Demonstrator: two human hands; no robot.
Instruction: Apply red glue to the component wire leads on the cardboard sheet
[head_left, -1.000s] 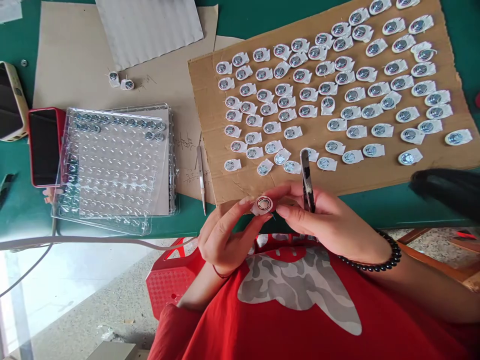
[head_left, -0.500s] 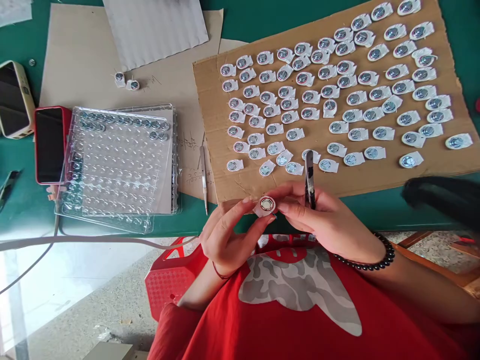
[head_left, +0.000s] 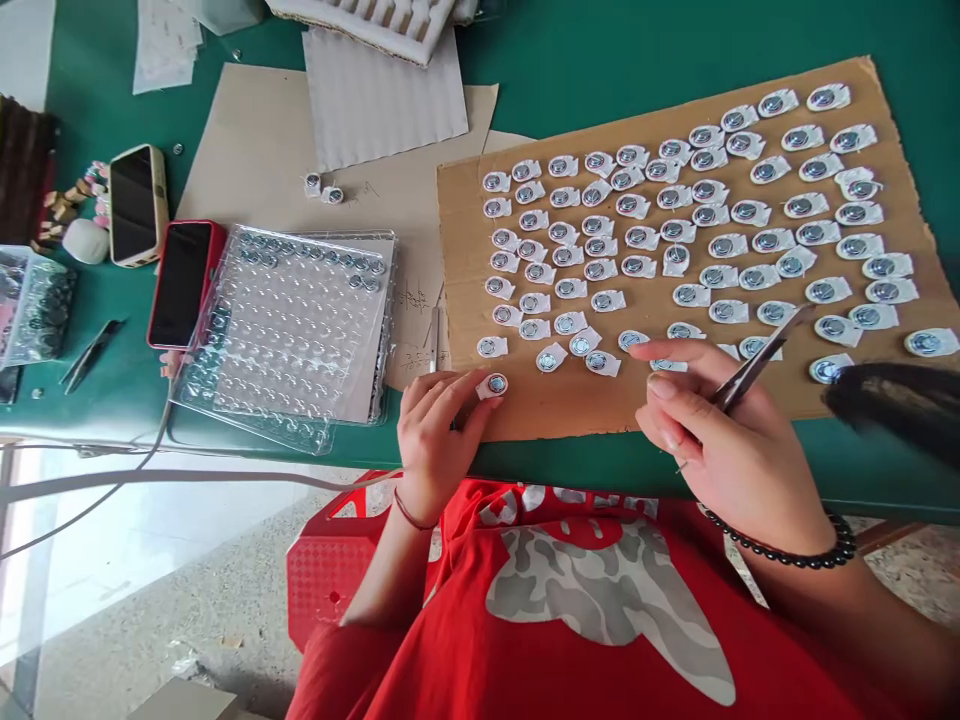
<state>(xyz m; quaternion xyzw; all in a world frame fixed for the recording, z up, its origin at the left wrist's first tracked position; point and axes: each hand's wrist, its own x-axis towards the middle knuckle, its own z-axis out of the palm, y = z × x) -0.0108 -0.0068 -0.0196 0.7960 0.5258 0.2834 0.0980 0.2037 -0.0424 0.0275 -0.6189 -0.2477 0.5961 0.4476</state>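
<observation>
Near the lower left corner of the brown cardboard sheet (head_left: 555, 408), my left hand (head_left: 435, 435) pinches a small round metal-faced part with a white tab (head_left: 496, 384) between thumb and forefinger. The part is low over the cardboard or touching it; I cannot tell which. My right hand (head_left: 739, 450) is over the front edge of the sheet, with metal tweezers (head_left: 761, 358) tucked in it, tips pointing up and right. Its thumb and fingers are bent in front, and a thin bit shows below them. Rows of similar round parts (head_left: 568, 288) with white tabs lie on the cardboard.
Clear plastic trays (head_left: 300, 330) with some round metal pieces lie to the left, beside a red-cased phone (head_left: 182, 285) and a cream-cased phone (head_left: 138, 205). Other tweezers (head_left: 91, 355) lie further left. A cable (head_left: 285, 480) runs along the front edge. A dark blurred object (head_left: 892, 405) is at the right.
My hands have moved apart. The left has carried the round part forward to the cardboard's corner. The right has moved right, its tweezers now tilted. The whole view has shifted left.
</observation>
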